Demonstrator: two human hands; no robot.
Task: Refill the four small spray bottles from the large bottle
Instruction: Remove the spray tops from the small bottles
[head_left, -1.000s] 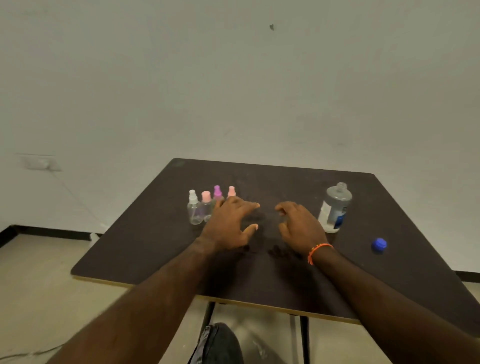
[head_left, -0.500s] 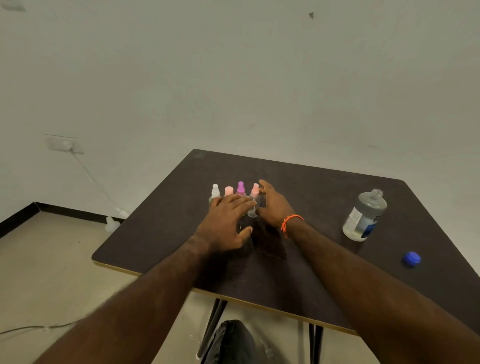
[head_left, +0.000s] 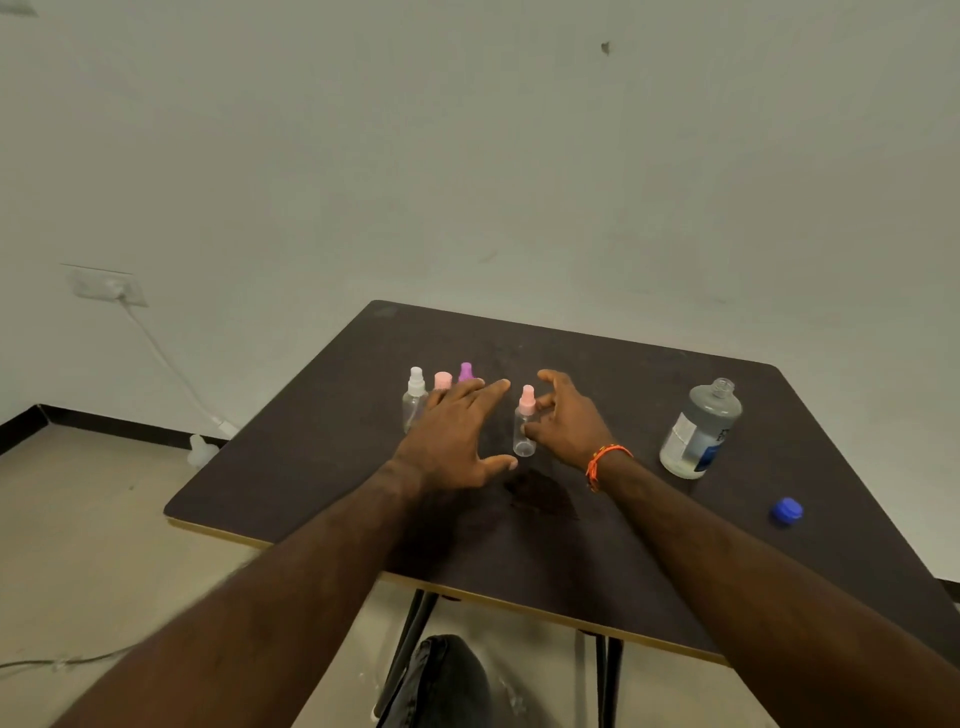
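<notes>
pinching a pink-capped bottle (head_left: 524, 423), the right hand (head_left: 569, 423) holds it upright on the table (head_left: 649, 545); left hand (head_left: 457, 436) open, fingers spread, beside it.

One head-worn view – looking forward and down at the table (head_left: 649, 519)

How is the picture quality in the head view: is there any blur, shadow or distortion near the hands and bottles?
Head view: lighting is soft and even, with no strong glare; the left forearm is smeared by motion blur at the bottom edge; a faint shadow lies on the table below the right hand; the small clear bottle and the large bottle look fairly sharp; the wide angle visibly skews the table edges.
</notes>
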